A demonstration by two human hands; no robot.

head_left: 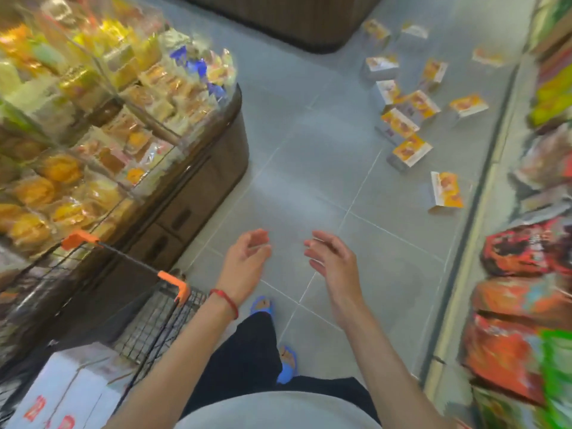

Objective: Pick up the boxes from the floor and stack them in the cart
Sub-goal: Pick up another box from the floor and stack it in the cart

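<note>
The fingers [258, 238] of my left hand [247, 261] are loosely curled and a little apart, holding nothing. My right hand [332, 258] is the same, fingers relaxed and slightly spread, palm turned in toward the left. Both hang in the air over bare floor [309, 187], near each other but not touching. A red band [225, 300] sits on my left wrist, and below the hands my blue sandals [262, 306] stand on the tiles. Just beside my left forearm is the cart [173, 281], its orange-cornered rim close to the dark base of the bread stand [213, 168]; a white carton [71, 385] lies inside it. The stand's rounded corner juts into the aisle on the left, and the shelf [526, 258] of bright bags runs along the right with a pale strip at its foot. Between those two edges the tiles lie open ahead of me. The boxes [402, 119] lie scattered on the floor ahead and to the right, well apart from my hands, the nearest box [447, 190] close to the shelf's strip. A dark counter [294, 20] stands at the far end.
</note>
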